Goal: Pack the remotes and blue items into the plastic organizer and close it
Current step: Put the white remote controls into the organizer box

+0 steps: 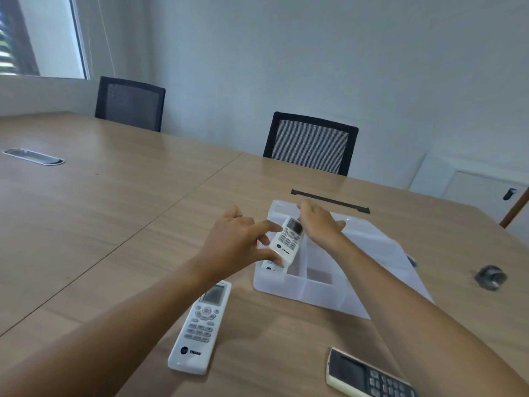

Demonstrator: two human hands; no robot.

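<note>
A clear plastic organizer [297, 287] with dividers stands open on the wooden table. Both hands hold a white remote [288, 239] tilted over its left compartment: my left hand [240, 242] pinches the lower end, my right hand [317, 222] grips the top. Beneath it, another white remote [270, 266] lies in that compartment, mostly hidden. A third white remote [200, 325] lies on the table in front of the organizer. A cream and black remote [366, 376] sits at the near right edge. A blurred bluish-grey item [490, 277] lies to the right.
The organizer's clear lid [380, 239] lies flat open to the right. A black strip [329, 201] lies behind the organizer. Two black mesh chairs [310, 143] stand at the table's far side. A metal cable port [33, 156] is set into the tabletop at far left.
</note>
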